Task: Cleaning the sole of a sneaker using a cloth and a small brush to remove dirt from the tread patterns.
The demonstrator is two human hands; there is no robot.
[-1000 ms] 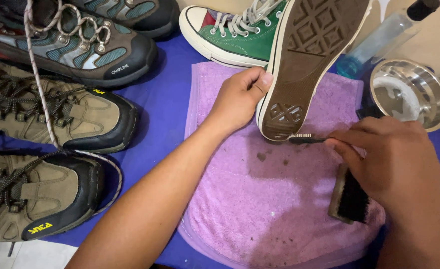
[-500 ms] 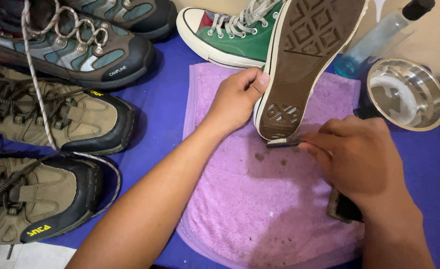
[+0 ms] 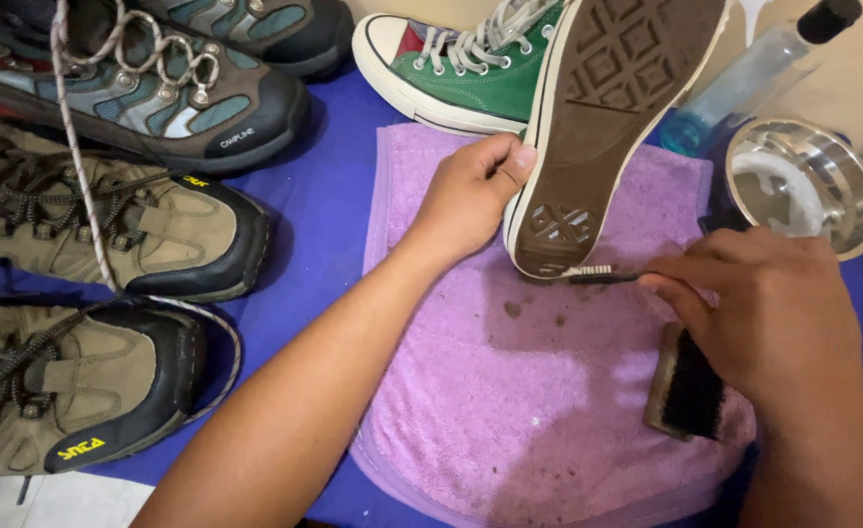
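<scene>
Right hand [image 3: 774,313] has slid right, fingers pinching small brush [image 3: 602,275] under sneaker [image 3: 607,127]; left hand [image 3: 470,196] grips it.

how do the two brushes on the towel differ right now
The small brush is held in the right hand, its pale bristles against the sneaker sole. The big brush lies unheld on the purple towel, with dark bristles and a wider body.

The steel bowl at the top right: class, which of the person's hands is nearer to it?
Right. The right hand sits just below the steel bowl, holding a small brush. The left hand is across the towel, gripping the upturned sneaker.
</scene>
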